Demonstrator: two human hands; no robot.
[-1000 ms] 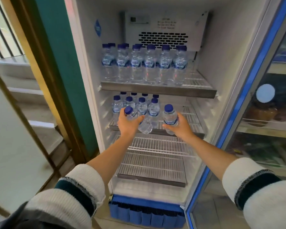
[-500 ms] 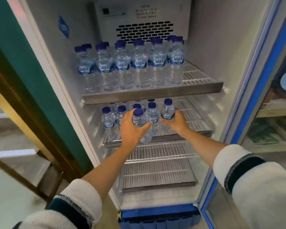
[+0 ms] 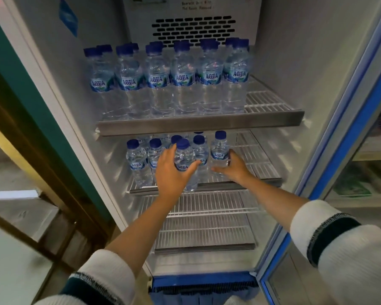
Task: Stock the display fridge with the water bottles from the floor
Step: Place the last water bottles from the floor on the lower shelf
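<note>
Both my hands are in the display fridge (image 3: 317, 62) at the second shelf (image 3: 262, 164) down. My left hand (image 3: 172, 170) is wrapped around a small water bottle (image 3: 184, 159), fingers behind it on the left and thumb hooked across the front just under the AQUA label. That bottle is upright, at the near edge of the shelf, right in front of the ones already standing there. Can't tell if its base is fully down on the wire or not, my hand's in the way.

My right hand (image 3: 233, 167) is cupped around the lower part of another bottle (image 3: 219, 153), fingers on its right side and thumb reaching along the front near its base. That one stands upright too, the rightmost in the group. To its right the shelf is just bare wire.

Left of my left hand, two more small bottles (image 3: 136, 159) stand in the front row, with a few blue caps visible behind them.

Top shelf (image 3: 198, 124) has a row of bigger AQUA bottles (image 3: 183, 82) across the front, more caps behind, filling everything but the right end. Below my arms there are two wire shelves (image 3: 207, 227). The fridge door (image 3: 361, 106) with its blue trim hangs open on the right.
</note>
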